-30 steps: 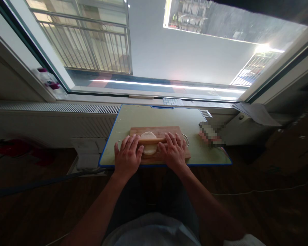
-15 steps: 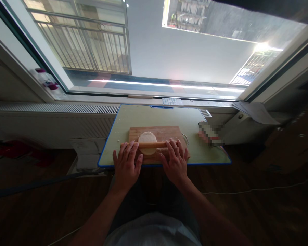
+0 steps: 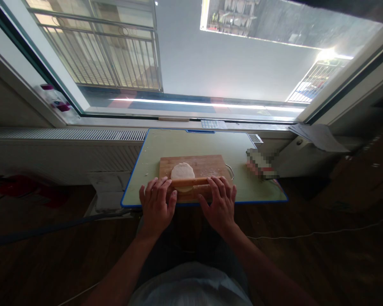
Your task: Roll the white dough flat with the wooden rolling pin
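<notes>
Together, hands [image 3: 157,203] [image 3: 220,203] on rolling pin [image 3: 190,182], dough [image 3: 182,171] (pale) partly beneath

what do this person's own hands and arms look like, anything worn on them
The bare left hand and bare right hand wear no visible gloves or watch. The visible forearms are uncovered by sleeves. A pale greyish cloth top covers the torso.
</notes>
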Tool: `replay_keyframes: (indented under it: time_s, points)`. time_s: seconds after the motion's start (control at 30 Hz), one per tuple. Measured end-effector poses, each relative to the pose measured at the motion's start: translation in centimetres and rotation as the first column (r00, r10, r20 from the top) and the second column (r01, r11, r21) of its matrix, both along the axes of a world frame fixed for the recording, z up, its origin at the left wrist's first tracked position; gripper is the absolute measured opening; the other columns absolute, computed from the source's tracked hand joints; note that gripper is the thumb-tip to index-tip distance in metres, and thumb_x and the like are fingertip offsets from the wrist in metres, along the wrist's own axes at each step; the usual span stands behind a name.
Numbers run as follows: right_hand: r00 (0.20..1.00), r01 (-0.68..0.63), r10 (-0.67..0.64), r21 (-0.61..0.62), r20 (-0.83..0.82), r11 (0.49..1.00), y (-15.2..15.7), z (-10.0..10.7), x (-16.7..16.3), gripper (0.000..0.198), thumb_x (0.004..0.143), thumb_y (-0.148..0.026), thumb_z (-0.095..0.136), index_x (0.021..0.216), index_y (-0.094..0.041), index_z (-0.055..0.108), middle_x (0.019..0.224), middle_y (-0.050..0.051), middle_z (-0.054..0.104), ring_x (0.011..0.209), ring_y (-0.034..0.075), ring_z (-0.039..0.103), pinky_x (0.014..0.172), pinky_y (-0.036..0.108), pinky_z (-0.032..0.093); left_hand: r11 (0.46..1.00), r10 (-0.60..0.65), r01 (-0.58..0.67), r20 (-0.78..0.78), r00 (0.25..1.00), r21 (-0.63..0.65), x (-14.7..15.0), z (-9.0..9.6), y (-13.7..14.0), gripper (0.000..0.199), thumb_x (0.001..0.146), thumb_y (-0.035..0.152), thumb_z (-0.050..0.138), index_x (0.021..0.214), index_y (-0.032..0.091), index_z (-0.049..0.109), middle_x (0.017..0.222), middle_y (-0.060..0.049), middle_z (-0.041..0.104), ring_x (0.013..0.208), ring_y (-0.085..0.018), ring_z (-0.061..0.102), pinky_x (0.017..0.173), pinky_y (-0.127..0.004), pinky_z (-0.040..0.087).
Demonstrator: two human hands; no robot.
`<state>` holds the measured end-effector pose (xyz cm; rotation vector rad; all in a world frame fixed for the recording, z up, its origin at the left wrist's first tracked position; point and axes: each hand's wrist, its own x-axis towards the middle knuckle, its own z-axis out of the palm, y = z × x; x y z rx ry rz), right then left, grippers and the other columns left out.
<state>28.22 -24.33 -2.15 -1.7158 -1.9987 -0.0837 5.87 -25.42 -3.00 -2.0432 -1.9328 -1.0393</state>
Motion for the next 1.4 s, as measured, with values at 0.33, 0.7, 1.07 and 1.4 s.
replay_keyframes:
  time_s: [0.33,0.7,1.07,1.4]
  points:
    - [1.000,-0.030,0.030,-0.023,0.007,0.999,1.0,0.7,-0.6,0.057,0.107,-0.050,0.054,0.159,-0.027,0.055,0.165,0.011,0.057,0.163,0.035,0.035,0.134,0.064,0.011,0.999,-0.033,0.033,-0.027,0.999,0.002,-0.2,-0.9,-0.4,0.042,0.109,0.038,0.052,0.148,0.024,0.060,0.156,-0.013,0.066,0.157,-0.032,0.048,0.136,-0.059,0.017]
    - [0.999,-0.029,0.028,0.036,0.028,0.999,-1.0,-1.3,-0.2,0.061,0.108,-0.052,0.054,0.163,-0.027,0.051,0.168,0.011,0.053,0.165,0.035,0.031,0.135,0.065,0.012,0.998,-0.049,0.051,-0.068,0.996,0.030,-0.3,-1.7,-1.2,0.051,0.109,0.037,0.055,0.158,0.024,0.056,0.160,-0.012,0.063,0.158,-0.032,0.047,0.137,-0.057,0.013]
    - [0.999,-0.046,0.046,0.050,0.007,0.998,2.7,-0.6,-0.9,0.058,0.111,-0.050,0.052,0.162,-0.024,0.052,0.168,0.010,0.054,0.164,0.034,0.033,0.135,0.064,0.007,0.999,-0.016,0.013,-0.056,0.998,-0.049,-0.4,0.2,1.7,0.054,0.112,0.048,0.045,0.159,0.025,0.058,0.161,-0.012,0.061,0.155,-0.034,0.050,0.135,-0.064,0.009]
    - [0.999,-0.030,0.034,-0.124,0.027,0.992,6.5,1.5,-1.5,0.058,0.112,-0.056,0.045,0.159,-0.024,0.057,0.166,0.010,0.056,0.161,0.036,0.038,0.133,0.069,0.013,0.973,0.019,-0.026,-0.030,0.999,-0.231,-0.3,2.8,5.5,0.054,0.111,0.051,0.040,0.154,0.026,0.063,0.161,-0.012,0.061,0.155,-0.035,0.049,0.132,-0.074,0.014]
